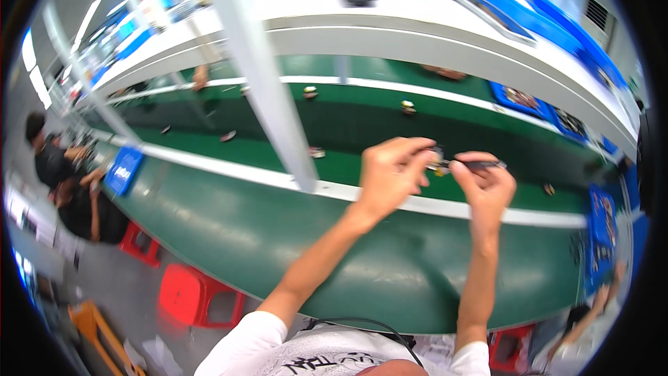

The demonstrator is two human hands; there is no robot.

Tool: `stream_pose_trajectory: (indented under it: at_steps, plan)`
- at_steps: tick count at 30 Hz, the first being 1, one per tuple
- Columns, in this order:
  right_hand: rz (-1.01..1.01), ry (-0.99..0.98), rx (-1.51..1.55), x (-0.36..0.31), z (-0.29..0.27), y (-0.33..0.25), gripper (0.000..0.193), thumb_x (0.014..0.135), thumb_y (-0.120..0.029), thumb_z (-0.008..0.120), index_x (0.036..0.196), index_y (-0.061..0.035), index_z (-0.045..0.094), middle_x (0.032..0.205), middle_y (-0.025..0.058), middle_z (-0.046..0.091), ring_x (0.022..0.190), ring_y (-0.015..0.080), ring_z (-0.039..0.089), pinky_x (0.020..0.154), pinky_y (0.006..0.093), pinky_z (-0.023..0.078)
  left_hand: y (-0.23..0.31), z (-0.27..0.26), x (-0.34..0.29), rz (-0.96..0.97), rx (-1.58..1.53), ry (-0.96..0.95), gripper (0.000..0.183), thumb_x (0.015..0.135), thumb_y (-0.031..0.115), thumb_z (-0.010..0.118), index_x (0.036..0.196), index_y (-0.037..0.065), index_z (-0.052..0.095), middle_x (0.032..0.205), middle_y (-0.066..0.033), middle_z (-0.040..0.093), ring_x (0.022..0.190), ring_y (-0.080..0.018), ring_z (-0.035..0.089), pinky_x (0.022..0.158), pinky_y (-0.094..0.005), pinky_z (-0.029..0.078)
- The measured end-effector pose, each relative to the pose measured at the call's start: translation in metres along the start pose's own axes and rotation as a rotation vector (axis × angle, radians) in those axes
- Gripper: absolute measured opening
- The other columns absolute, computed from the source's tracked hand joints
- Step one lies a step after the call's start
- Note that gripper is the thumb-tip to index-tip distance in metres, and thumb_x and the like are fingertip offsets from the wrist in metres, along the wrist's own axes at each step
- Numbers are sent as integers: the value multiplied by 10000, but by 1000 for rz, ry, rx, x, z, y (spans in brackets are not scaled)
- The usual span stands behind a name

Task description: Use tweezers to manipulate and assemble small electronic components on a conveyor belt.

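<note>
Both my hands are raised over the far rail of the green bench, close together. My left hand [391, 173] is closed in a pinch on a small dark-and-yellowish part [438, 161], too blurred to name. My right hand [487, 184] is closed around a slim black tool [485, 164], which lies across the fingers with one end toward the small part. Whether the tool touches the part I cannot tell. Beyond my hands runs a green conveyor belt [362, 160] with small pieces on it, such as a white-and-dark piece [408, 106] and a reddish piece [229, 136].
A white post [261, 76] rises left of my hands, under a white overhead shelf [417, 31]. Blue trays of parts [601, 216] stand at the right. Another blue bin [124, 170] sits at the left, near people in dark clothes [59, 160]. Red stools [198, 296] stand below the bench [348, 257].
</note>
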State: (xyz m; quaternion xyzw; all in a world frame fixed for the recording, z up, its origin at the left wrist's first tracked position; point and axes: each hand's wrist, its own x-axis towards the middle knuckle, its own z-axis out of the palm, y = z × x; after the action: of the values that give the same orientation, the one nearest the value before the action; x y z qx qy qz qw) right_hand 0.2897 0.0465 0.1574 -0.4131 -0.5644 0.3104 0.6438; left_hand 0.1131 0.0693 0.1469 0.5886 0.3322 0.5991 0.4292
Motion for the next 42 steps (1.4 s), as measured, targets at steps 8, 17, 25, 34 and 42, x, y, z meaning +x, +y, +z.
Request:
stream_pose_trajectory:
  at_steps: [8,17,25,34,42]
  plan:
    - [-18,8,-64,6,-22,24,180,910,28,724,1085,36,683,968,85,711,871,119,687,776,199,507,-9,15,0,436,130,152,150,937,32,689,1065,-45,710,866,-112,676,551,-143,656,464,-262,504]
    - [-123,2,-119,15,-44,43,207,977,-43,679,1162,49,669,1032,81,701,887,83,644,636,146,369,-11,7,1,548,252,270,121,913,2,676,1014,-65,674,821,-145,639,621,-259,624,533,-359,480]
    - [-149,78,-121,20,-55,51,216,979,-66,686,1171,32,683,1000,37,700,617,-33,425,505,160,208,-12,-1,9,408,156,264,110,893,-7,708,974,-79,686,767,-112,641,551,-136,601,487,-291,450]
    - [-147,112,-106,16,-52,43,196,985,-58,673,1164,21,689,1005,31,698,637,-28,421,516,163,209,-6,-7,11,327,43,260,95,915,-19,680,978,-89,681,778,-120,662,512,-134,632,448,-260,458]
    - [-131,214,-140,9,-45,24,228,983,-82,685,1194,5,695,989,0,687,661,-27,433,518,176,201,-4,-7,11,282,-9,217,89,930,-33,646,993,-89,675,802,-124,687,480,-126,623,422,-256,465]
